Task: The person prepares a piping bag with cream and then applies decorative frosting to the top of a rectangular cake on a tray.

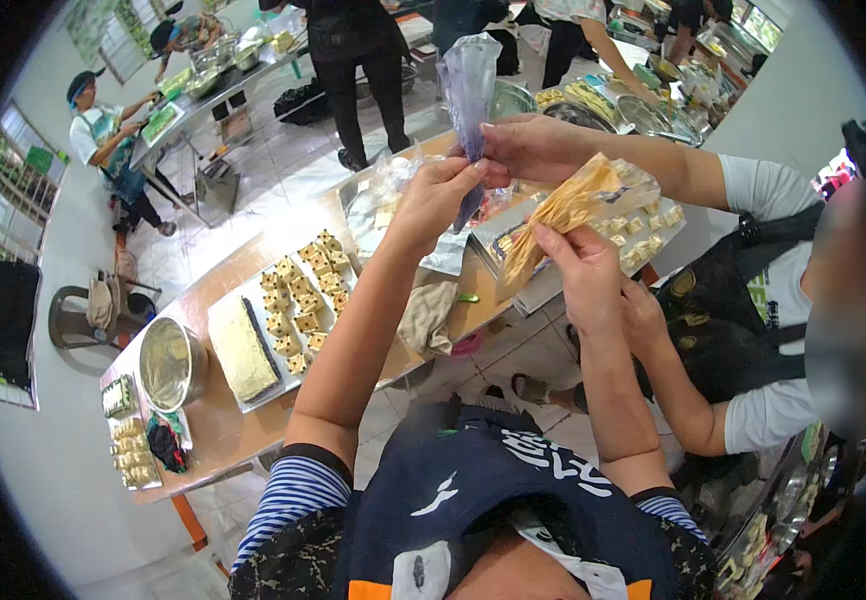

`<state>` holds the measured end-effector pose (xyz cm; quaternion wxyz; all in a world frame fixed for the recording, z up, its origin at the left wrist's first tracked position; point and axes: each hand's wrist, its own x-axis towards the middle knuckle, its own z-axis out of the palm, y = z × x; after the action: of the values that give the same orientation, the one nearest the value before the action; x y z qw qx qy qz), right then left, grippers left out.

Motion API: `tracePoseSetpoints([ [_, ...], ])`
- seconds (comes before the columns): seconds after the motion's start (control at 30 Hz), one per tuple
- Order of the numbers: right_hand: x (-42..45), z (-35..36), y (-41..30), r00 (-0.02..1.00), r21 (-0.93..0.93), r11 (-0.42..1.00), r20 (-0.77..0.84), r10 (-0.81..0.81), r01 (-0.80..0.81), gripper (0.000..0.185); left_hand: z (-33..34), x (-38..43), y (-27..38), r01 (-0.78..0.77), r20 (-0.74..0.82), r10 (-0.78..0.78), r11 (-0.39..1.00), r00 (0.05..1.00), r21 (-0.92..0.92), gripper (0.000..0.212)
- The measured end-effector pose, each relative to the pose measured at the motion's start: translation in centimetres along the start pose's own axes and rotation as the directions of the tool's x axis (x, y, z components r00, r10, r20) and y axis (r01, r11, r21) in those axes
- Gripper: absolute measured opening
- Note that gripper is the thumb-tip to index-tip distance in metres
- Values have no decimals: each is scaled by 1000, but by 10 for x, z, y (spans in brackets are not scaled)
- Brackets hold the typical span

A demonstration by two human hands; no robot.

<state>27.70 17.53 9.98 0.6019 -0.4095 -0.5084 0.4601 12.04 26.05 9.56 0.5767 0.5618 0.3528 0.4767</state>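
Observation:
My left hand [440,191] pinches a clear piping bag of purple filling [469,90], its tip hanging downward. A co-worker's hand [527,146] touches the same bag from the right. In my right hand [579,262] is a crumpled piping bag smeared with yellow-orange filling [575,199], held by its middle; the co-worker's other hand is just behind my wrist. Below my left forearm, small decorated cake squares [305,292] stand in rows on a white board, beside a cream-topped rectangular cake [242,349].
A steel bowl [170,364] and small cakes [131,450] are at the table's left end. A cloth [429,315] lies by the near edge [403,367]. A tray of small cakes [639,232] is at the right. The co-worker stands close on my right; other people work behind.

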Motion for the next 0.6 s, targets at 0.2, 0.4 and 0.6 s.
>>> tracePoseSetpoints([
  [0.2,-48,20,-6,998,-42,999,59,20,-17,16,-2,-17,4,-60,21,60,998,998,30,28],
  [0.4,-100,34,2,989,-63,996,133,67,-59,16,-19,-112,3,-100,-10,103,980,995,174,31],
  [0.6,-170,61,16,940,-68,963,211,268,-260,16,-12,-226,-8,210,153,-181,956,972,-204,30],
])
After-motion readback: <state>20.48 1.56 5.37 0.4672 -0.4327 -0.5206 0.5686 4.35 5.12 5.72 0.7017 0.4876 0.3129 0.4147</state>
